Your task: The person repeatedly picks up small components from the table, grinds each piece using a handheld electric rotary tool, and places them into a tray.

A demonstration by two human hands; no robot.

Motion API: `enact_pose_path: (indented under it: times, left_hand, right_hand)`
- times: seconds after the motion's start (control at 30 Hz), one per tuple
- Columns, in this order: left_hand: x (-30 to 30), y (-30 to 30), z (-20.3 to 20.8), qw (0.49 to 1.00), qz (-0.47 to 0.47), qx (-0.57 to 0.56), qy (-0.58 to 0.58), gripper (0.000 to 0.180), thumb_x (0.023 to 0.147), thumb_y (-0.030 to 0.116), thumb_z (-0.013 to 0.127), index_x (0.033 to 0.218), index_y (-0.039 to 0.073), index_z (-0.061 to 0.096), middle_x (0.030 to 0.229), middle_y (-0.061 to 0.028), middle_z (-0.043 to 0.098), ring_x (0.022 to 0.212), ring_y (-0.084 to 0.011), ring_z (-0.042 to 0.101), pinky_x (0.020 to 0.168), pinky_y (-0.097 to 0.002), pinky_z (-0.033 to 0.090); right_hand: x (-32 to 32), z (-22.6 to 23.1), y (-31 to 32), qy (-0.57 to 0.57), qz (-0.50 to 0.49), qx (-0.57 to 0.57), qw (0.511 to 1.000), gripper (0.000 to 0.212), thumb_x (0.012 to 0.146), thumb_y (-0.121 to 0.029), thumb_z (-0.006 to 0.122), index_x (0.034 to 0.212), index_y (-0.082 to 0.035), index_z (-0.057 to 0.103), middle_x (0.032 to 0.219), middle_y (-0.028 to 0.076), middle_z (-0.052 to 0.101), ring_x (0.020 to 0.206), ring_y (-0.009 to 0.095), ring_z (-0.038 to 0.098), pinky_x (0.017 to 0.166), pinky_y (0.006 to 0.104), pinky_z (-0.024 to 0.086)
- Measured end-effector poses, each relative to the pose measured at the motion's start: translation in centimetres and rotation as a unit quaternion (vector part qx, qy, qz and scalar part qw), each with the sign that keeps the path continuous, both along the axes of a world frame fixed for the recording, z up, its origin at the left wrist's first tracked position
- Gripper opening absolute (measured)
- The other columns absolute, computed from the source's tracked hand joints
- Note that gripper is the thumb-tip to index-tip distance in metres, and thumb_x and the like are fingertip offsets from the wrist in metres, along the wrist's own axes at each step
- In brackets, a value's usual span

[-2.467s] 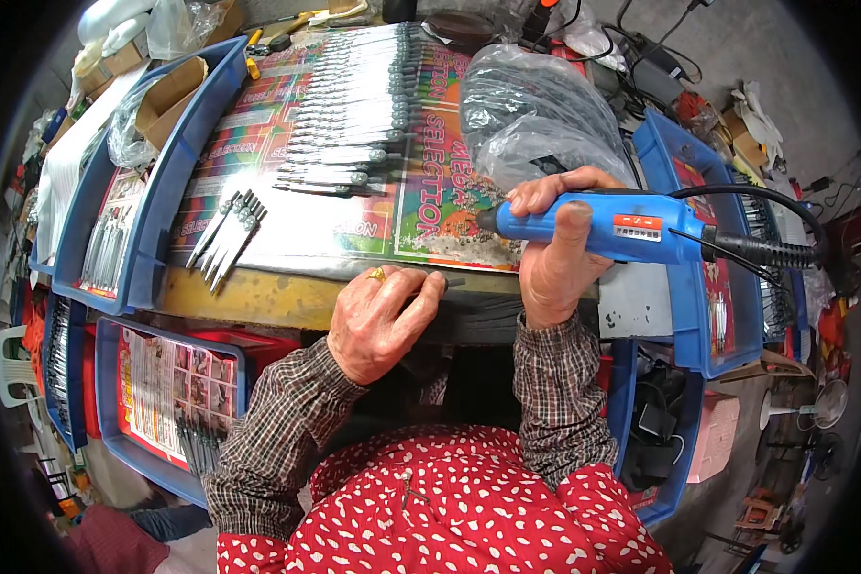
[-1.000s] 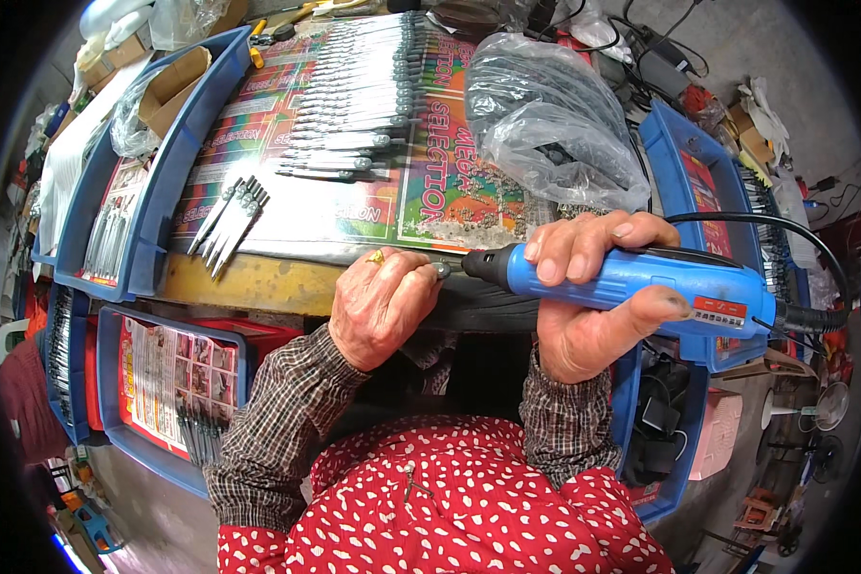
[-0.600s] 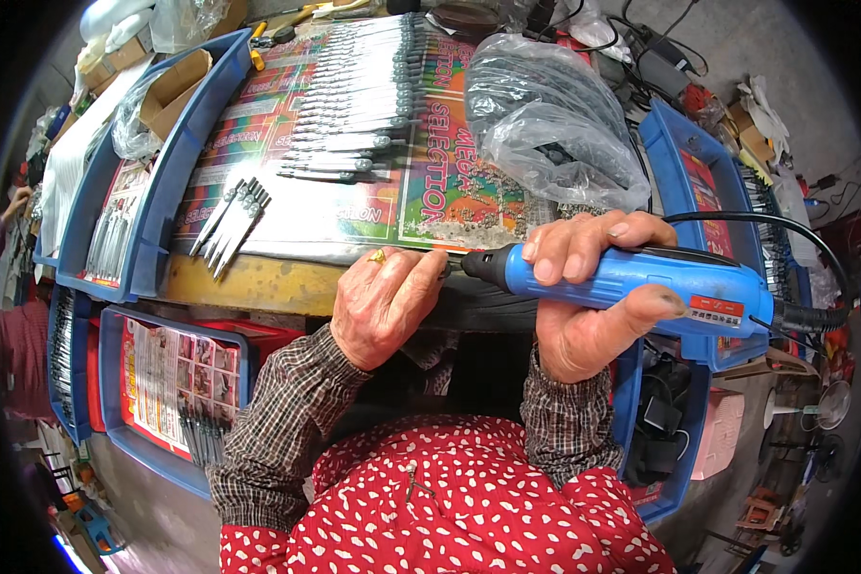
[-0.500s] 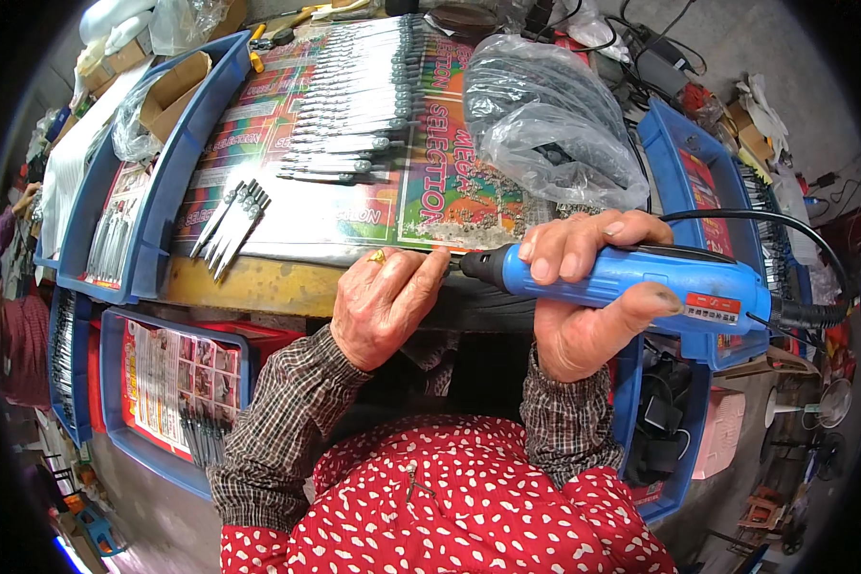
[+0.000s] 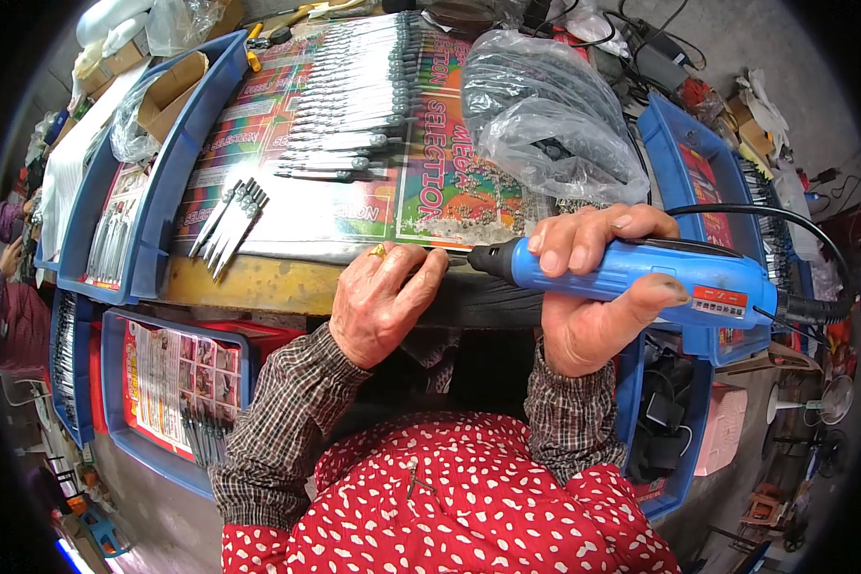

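Observation:
In my right hand [image 5: 598,287] is a blue electric screwdriver [image 5: 665,282] with a black nose, lying level and pointing left. Its cord loops off from the rear end. Close to its tip, my left hand [image 5: 383,301] is closed in a pinch, a yellow ring on one finger. A thin dark piece shows between those fingertips and the nose; what the left fingers hold is mostly hidden. Small metal parts [image 5: 483,201] lie scattered beyond the tip. A long row of silver pen-shaped pieces [image 5: 349,96] covers the table's far part, and a smaller bunch [image 5: 231,222] lies left of my left hand.
A clear plastic bag [image 5: 555,115] with dark contents rests at the far right of the table. Blue trays stand on both sides: one with a cardboard box [image 5: 148,191], one with packs [image 5: 177,383] at lower left, one [image 5: 674,430] with black items at lower right. Another person's hand [image 5: 11,258] shows at far left.
The electric screwdriver and my right hand have shifted slightly right, widening the gap to my left fingertips. My left hand has barely moved. At far left, the other person's hand has moved.

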State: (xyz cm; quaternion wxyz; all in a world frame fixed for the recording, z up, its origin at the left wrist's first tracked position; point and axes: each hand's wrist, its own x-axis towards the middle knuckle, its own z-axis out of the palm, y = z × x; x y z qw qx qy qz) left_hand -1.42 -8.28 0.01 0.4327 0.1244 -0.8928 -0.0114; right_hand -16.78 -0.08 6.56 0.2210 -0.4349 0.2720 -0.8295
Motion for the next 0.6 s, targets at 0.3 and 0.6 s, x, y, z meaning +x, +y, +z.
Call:
enact_pose_path:
  times: [0.3,0.6]
  left_hand:
    - [-0.1,0.2,0.4,0.999,0.024,0.025,-0.016,0.028,0.067,0.002,0.063,0.094,0.003,0.057,0.079,-0.007,0.054,0.064,-0.0212,0.053,0.054,-0.031,0.043]
    - [0.8,1.9,1.5,0.977,0.017,0.202,0.064,0.024,0.071,-0.005,0.061,0.093,-0.001,0.055,0.081,-0.0149,0.055,0.069,-0.0297,0.056,0.058,-0.032,0.044]
  right_hand:
    - [-0.2,0.3,0.4,-0.003,0.012,-0.016,1.0,0.058,0.074,-0.056,0.064,0.098,-0.008,0.041,0.068,0.007,0.051,0.058,0.019,0.054,0.061,0.0355,0.046]
    - [0.2,1.1,1.6,0.022,0.039,-0.03,0.999,0.057,0.075,-0.053,0.064,0.097,-0.007,0.041,0.064,0.007,0.05,0.056,0.019,0.052,0.057,0.0351,0.046]
